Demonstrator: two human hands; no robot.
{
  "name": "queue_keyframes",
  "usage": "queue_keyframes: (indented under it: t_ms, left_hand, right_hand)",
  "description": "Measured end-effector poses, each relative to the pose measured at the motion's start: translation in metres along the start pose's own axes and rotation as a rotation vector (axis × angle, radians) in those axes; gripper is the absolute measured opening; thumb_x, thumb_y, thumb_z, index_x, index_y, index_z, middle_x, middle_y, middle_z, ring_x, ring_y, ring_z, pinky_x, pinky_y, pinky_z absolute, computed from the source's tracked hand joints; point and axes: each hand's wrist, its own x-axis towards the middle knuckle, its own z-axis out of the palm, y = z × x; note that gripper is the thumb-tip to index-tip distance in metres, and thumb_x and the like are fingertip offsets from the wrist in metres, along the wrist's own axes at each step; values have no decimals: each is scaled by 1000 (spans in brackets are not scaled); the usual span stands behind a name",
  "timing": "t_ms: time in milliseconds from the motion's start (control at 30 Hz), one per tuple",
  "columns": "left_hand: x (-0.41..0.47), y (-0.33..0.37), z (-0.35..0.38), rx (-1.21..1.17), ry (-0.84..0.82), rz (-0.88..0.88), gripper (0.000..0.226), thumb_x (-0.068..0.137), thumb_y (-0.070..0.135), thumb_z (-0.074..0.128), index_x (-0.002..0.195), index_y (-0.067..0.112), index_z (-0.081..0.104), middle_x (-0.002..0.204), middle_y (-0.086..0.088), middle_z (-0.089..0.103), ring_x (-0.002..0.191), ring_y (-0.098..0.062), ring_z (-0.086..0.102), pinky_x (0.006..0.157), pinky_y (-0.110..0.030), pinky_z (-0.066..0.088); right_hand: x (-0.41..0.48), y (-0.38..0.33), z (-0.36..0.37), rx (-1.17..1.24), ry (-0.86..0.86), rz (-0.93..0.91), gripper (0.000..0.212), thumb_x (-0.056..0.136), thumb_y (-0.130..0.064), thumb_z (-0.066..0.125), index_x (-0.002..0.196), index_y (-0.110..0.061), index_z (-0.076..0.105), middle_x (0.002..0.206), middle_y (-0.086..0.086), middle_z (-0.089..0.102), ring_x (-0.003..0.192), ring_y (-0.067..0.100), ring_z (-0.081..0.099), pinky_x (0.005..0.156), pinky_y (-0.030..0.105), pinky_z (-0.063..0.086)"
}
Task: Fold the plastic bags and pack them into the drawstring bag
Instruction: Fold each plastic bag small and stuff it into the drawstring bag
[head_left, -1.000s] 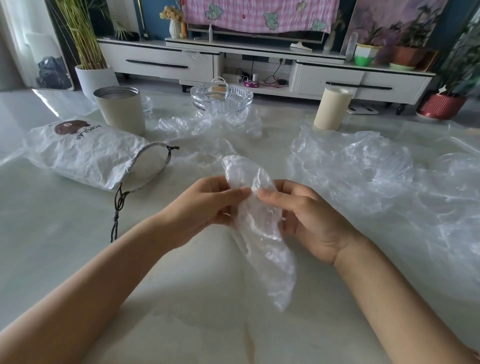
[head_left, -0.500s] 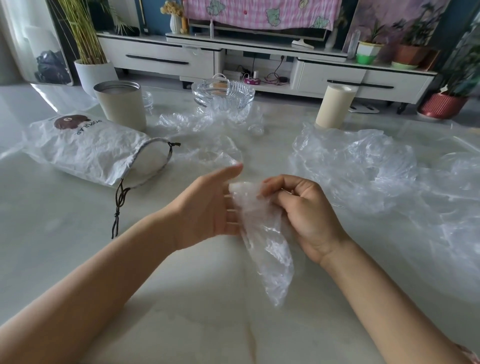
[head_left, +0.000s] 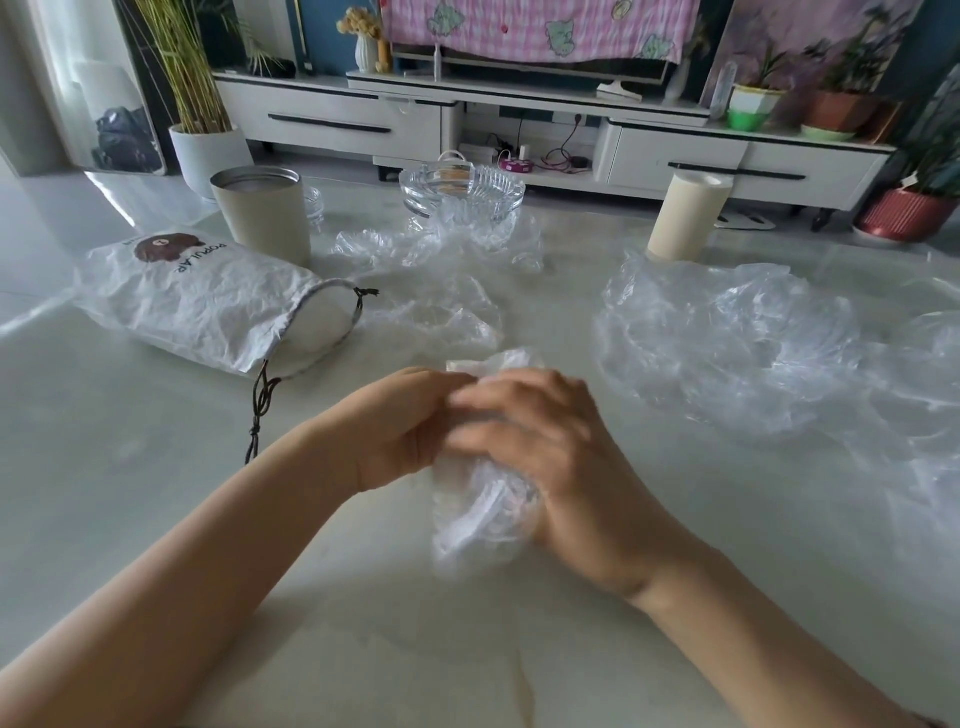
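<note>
- A second ago the bag (head_left: 483, 514) hangs as a long strip pinched at its top by fingertips. Now it is a short, thick wad, with only a crumpled tail showing below the hands.
- Half a second ago the left hand (head_left: 400, 426) is flat and open against the plastic. Now its fingers curl in on the bag's upper end, so that grip is clamped on the bag.
- The right hand (head_left: 545, 447) has come over the top, its fingers lying across the left hand's, and its grip is likewise closed round the bag. Motion blur hides the exact finger placement.
- The bag sits between the two hands, held just above the tabletop (head_left: 156, 467) in front of us, near the drawstring bag (head_left: 208, 301) but apart from it.
- We judge this as the fold being compressed: the strip is doubled or rolled down to packing size, though it looks more bunched than neatly folded.
- The drawstring bag lies on its side to the left, mouth open toward the hands, so the next move is likely a short carry left into that mouth.
- Plenty remains: loose bags (head_left: 727, 338) lie unfolded on the right and further back, so the task is far from finished.
</note>
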Motion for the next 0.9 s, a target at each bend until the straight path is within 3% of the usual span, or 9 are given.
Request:
queue_keyframes:
  t_ms: [133,234,367,467,534,634,734,834,901]
  left_hand:
    - [6,-6,-3,101,198,165,16,95,12,49,88,2,60,78,-14,49,63,-20,43,58,-28,38]
    - [9,-10,1,239,277,271,17,94,16,53,96,1,60,82,-14,52,68,-22,50,55,-25,46]
    - [5,-9,10,283,170,299,11,86,16,60,91,7,65,84,-14,62,71,-19,59,62,-24,51]
    - [2,-11,15,193,71,267,42,76,29,50,102,-1,63,97,-21,65,84,-25,61,79,-36,48]
    - [2,-19,23,388,167,406,38,87,34,50,100,0,59,93,-13,67,82,-19,61,77,-30,48]
    - [3,-30,30,758,441,621,33,97,36,40,77,10,48,69,3,56,60,-7,47,61,-27,42]
    - [4,-28,28,781,502,737,34,99,27,39,67,14,35,55,7,42,51,-6,37,48,-18,32]
    - [5,-24,22,779,610,783,35,99,24,40,68,8,37,55,3,41,51,-8,33,46,-18,30]
    - [6,-21,18,725,636,749,37,99,27,40,70,3,39,56,0,44,49,-8,33,45,-21,31]
  right_hand:
    - [-1,-1,-4,479,-81,245,9,82,-20,70,88,-13,72,84,-5,69,81,8,62,77,17,44]
    - [-2,4,-9,766,-116,521,4,81,-15,70,83,-18,67,73,-11,66,71,-2,60,70,10,42]
    - [0,11,-8,820,-153,693,17,86,-19,65,85,-2,68,77,5,66,73,8,53,69,27,46]
    - [3,11,-7,766,-134,737,45,80,-31,69,85,13,60,71,4,54,70,10,46,64,30,41]
    - [4,10,-6,758,-90,746,41,82,-31,65,80,10,60,68,4,54,67,9,47,62,29,42]
    - [5,6,-3,832,-40,808,19,93,-8,52,84,4,63,73,5,59,70,7,55,67,20,51]
    - [5,4,-3,779,-45,819,13,88,-7,59,82,5,62,73,4,57,72,9,52,70,25,45]
    - [5,9,-9,636,25,961,11,79,-18,73,73,-14,64,65,-6,62,62,4,55,65,19,45]
    - [5,13,-16,718,77,1041,22,72,-20,78,87,-17,62,78,-7,63,68,1,57,67,15,46]
